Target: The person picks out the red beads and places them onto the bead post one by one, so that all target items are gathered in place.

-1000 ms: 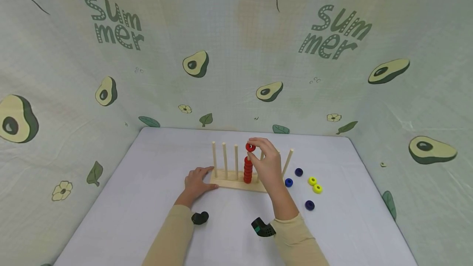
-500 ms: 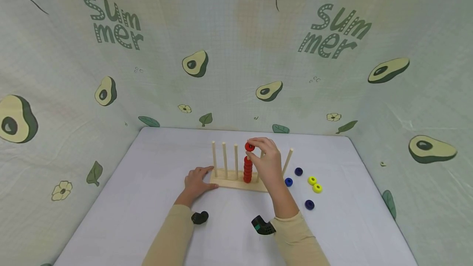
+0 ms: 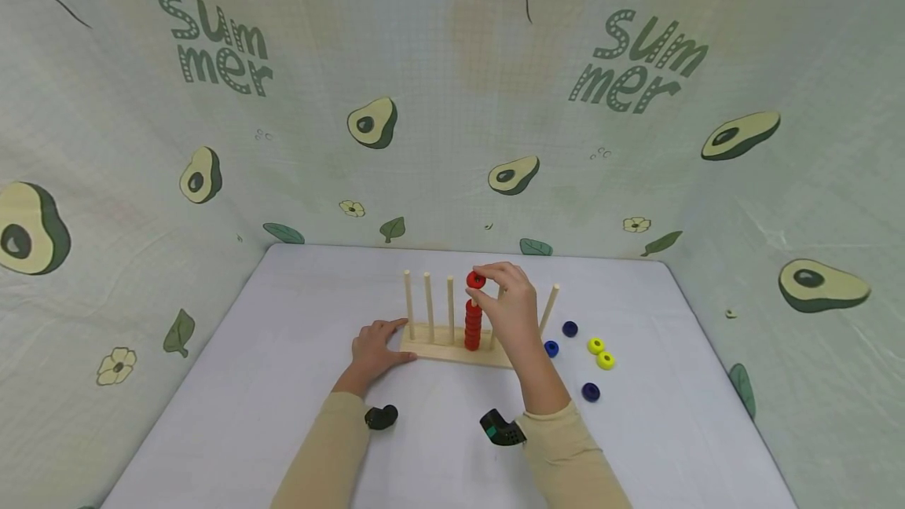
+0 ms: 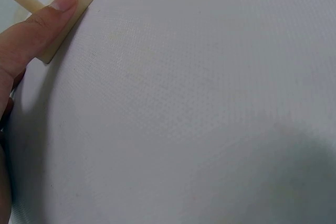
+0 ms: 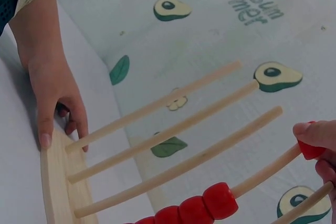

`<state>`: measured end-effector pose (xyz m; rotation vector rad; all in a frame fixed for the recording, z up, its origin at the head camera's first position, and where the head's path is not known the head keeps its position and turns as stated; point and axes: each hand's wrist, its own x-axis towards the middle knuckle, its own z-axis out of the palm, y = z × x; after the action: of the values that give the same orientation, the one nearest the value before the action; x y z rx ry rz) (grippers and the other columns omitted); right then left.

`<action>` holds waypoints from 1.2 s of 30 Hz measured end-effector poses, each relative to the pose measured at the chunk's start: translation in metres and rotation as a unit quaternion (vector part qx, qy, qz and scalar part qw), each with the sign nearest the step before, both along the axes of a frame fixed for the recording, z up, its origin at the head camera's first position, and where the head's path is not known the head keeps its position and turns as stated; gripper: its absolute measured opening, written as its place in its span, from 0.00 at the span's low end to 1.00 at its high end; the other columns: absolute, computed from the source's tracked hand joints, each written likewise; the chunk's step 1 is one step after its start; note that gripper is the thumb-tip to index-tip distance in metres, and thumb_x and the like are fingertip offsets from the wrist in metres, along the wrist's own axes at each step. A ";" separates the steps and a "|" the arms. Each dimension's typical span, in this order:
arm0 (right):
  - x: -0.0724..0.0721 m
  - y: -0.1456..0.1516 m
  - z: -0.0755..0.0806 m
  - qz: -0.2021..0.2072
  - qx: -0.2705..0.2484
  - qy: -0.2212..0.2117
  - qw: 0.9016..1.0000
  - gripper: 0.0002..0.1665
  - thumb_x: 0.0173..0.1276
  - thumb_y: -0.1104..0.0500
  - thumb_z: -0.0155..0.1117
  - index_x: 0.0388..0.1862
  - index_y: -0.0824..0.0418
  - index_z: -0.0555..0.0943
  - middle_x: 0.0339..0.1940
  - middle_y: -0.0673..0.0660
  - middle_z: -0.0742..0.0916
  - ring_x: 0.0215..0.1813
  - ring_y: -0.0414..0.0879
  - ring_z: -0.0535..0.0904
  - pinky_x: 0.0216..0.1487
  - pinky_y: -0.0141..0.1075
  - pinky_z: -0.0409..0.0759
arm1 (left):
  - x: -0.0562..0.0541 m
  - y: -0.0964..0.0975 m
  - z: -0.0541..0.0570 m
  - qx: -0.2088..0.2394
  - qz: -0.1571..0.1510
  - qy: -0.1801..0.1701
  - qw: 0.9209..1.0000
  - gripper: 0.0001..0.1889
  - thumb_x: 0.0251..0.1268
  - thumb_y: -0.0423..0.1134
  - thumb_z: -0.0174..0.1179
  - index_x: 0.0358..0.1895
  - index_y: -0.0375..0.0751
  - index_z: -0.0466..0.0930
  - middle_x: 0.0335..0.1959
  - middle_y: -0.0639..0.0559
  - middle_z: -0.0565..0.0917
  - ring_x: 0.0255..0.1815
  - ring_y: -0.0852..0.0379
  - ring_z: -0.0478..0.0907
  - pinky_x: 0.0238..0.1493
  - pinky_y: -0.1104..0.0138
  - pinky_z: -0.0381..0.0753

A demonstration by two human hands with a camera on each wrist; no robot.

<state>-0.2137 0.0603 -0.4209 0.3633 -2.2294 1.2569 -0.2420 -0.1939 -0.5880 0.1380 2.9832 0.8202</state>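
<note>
A wooden peg stand with a row of upright pegs sits on the table. My left hand grips its left end; in the left wrist view the thumb lies along the base's near side, and in the right wrist view the fingers reach the far side. My right hand pinches a red ring bead between thumb and fingers. That bead is at the tip of a peg, above a stack of red beads. In the right wrist view the held bead meets the peg's end.
Right of the stand lie dark blue beads, a brighter blue bead and two yellow beads. Three bare pegs rise left of the red stack. My right hand partly covers the pegs on the right. A printed cloth hangs behind the table.
The red bead in my right hand has shifted very slightly left and tilted flatter over the peg. My left hand stays on the stand's end.
</note>
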 end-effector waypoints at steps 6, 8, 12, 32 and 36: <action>-0.001 -0.001 0.000 -0.003 0.008 -0.008 1.000 0.18 0.50 0.65 0.80 0.42 0.63 0.88 0.40 0.54 0.86 0.46 0.50 0.78 0.47 0.46 0.78 | 0.000 0.000 0.000 -0.005 -0.001 0.001 1.000 0.42 0.47 0.62 0.72 0.69 0.56 0.70 0.60 0.44 0.72 0.58 0.41 0.67 0.50 0.50 0.65; -0.002 -0.001 0.000 -0.002 0.025 -0.004 1.000 0.17 0.50 0.65 0.80 0.42 0.64 0.88 0.39 0.54 0.86 0.46 0.50 0.78 0.48 0.45 0.78 | 0.000 0.000 0.000 -0.006 -0.001 0.001 1.000 0.42 0.47 0.62 0.72 0.69 0.56 0.70 0.60 0.44 0.72 0.59 0.41 0.67 0.50 0.50 0.65; -0.001 -0.002 -0.001 -0.006 0.052 0.001 0.999 0.17 0.50 0.64 0.80 0.40 0.65 0.88 0.38 0.54 0.85 0.46 0.50 0.77 0.50 0.44 0.76 | 0.001 -0.001 0.000 -0.009 -0.004 0.008 1.000 0.42 0.47 0.61 0.72 0.69 0.55 0.70 0.60 0.43 0.72 0.58 0.40 0.68 0.48 0.50 0.65; -0.001 -0.003 0.008 -0.020 0.067 -0.066 0.995 0.17 0.52 0.59 0.80 0.41 0.62 0.87 0.41 0.54 0.84 0.45 0.51 0.76 0.46 0.45 0.76 | 0.001 0.001 0.002 -0.012 -0.007 0.019 1.000 0.42 0.48 0.61 0.72 0.69 0.55 0.71 0.60 0.43 0.73 0.58 0.39 0.68 0.47 0.50 0.67; -0.003 -0.003 0.008 -0.023 0.071 -0.057 0.996 0.17 0.51 0.60 0.81 0.39 0.63 0.87 0.40 0.55 0.83 0.43 0.52 0.76 0.44 0.45 0.75 | 0.001 0.000 0.001 -0.011 -0.006 0.018 1.000 0.42 0.47 0.61 0.72 0.69 0.55 0.70 0.60 0.43 0.73 0.57 0.40 0.68 0.46 0.51 0.66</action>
<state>-0.2165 0.0571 -0.4125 0.2991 -2.4174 1.1253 -0.2410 -0.1937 -0.5874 0.1725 3.0208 0.7915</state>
